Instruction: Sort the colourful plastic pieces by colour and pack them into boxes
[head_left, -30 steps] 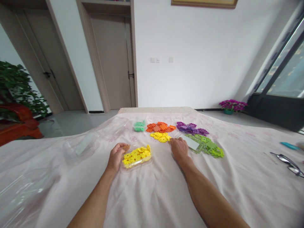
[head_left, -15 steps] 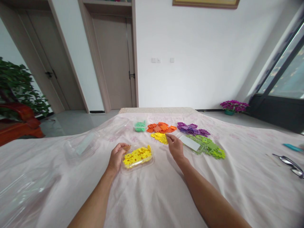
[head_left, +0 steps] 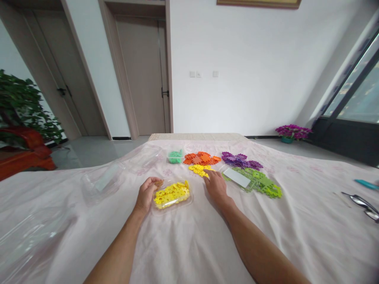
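My left hand point(head_left: 148, 192) is closed on the left edge of a clear plastic container point(head_left: 187, 202). Inside it lie yellow flower-shaped plastic pieces point(head_left: 171, 194), heaped up, with one standing on edge at the right. My right hand point(head_left: 216, 187) reaches over the tablecloth to a small pile of loose yellow pieces point(head_left: 199, 169). Its fingers are stretched toward the pile's near right side, thumb and forefinger a little apart, and the fingertips seem to touch it. No piece shows between them.
Orange pieces point(head_left: 201, 158), purple pieces point(head_left: 240, 161) and light green pieces point(head_left: 265, 183) lie behind and to the right. A clear lid with a white label point(head_left: 237, 177) overlaps the green ones. Farther back stands a tub of green pieces point(head_left: 175, 157). Eyeglasses point(head_left: 361, 205) rest at right.
My right hand has moved slightly down and left onto the near side of the yellow pile, its fingers now more stretched out. My left hand stays on the container.
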A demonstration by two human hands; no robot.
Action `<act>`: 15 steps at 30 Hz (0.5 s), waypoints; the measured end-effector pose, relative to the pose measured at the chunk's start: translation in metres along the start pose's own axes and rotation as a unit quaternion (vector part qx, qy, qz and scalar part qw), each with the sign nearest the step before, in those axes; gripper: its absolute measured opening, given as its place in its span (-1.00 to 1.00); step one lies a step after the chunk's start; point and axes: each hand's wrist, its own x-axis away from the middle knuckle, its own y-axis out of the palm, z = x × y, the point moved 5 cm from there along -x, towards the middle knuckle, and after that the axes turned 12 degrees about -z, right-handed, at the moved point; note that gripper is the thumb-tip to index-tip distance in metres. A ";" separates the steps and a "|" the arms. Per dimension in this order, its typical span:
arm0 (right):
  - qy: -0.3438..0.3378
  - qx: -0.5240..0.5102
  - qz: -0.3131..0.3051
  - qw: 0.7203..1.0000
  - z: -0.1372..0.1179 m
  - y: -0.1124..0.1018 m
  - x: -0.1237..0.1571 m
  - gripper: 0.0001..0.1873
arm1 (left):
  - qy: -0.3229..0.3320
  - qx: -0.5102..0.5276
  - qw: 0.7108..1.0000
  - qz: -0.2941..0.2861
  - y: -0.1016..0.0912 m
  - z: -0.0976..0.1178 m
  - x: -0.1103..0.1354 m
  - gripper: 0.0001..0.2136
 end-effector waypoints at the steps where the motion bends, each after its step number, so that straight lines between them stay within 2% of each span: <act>1: 0.016 0.040 -0.016 0.999 0.006 0.000 -0.001 -0.61 | -0.001 0.002 1.000 0.002 0.000 0.000 0.000 -0.76; 4: 0.034 0.099 -0.049 0.993 0.011 0.004 -0.004 -0.49 | -0.005 0.008 1.000 0.006 0.000 0.001 0.001 -0.76; 7: 0.034 0.122 -0.077 0.989 0.009 0.010 -0.008 -0.48 | -0.008 0.011 1.000 0.005 0.000 0.001 0.001 -0.76; 10: 0.038 0.138 -0.088 0.986 0.007 0.013 -0.011 -0.53 | -0.012 0.012 1.000 0.007 0.000 0.000 0.000 -0.76; 15: 0.018 0.183 -0.092 0.979 0.003 0.011 -0.013 -0.73 | -0.013 0.013 1.000 0.009 0.001 0.001 0.000 -0.75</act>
